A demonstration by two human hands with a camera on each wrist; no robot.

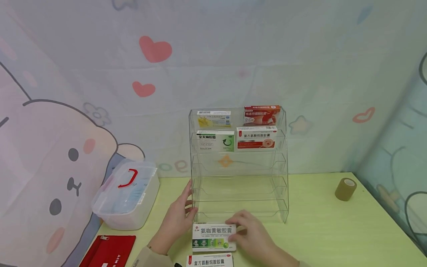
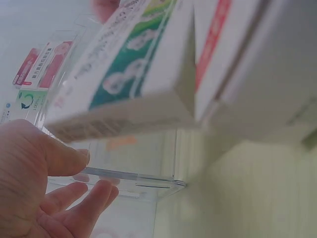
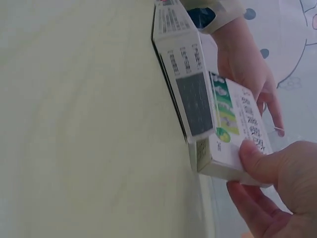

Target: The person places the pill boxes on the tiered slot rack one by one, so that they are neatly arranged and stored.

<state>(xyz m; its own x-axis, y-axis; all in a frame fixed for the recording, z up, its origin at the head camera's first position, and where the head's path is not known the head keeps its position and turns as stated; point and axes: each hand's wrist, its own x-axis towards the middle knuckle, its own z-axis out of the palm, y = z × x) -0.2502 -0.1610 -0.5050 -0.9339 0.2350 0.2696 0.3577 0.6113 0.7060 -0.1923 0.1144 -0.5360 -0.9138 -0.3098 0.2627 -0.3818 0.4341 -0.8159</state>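
Note:
My right hand [image 1: 251, 234] pinches the right end of a white and green medicine box [image 1: 213, 243], thumb on its printed face and fingers on the far side. The box is just in front of the lowest tier of a clear acrylic display rack [image 1: 238, 187]. My left hand [image 1: 176, 218] holds the rack's lower left edge; in the left wrist view the thumb [image 2: 69, 158] is on one side of the panel and the fingers on the other. Nearer to me is another white medicine box [image 1: 210, 260], overlapping the held one in the right wrist view.
On the rack's upper two tiers stand a yellow and white box [image 1: 214, 118], a red box [image 1: 261, 115], a green and white box [image 1: 215, 141] and a red and white box [image 1: 257, 139]. Left are a lidded plastic case [image 1: 146, 196] and red pouch [image 1: 111, 248]; right, a tan roll [image 1: 345, 190].

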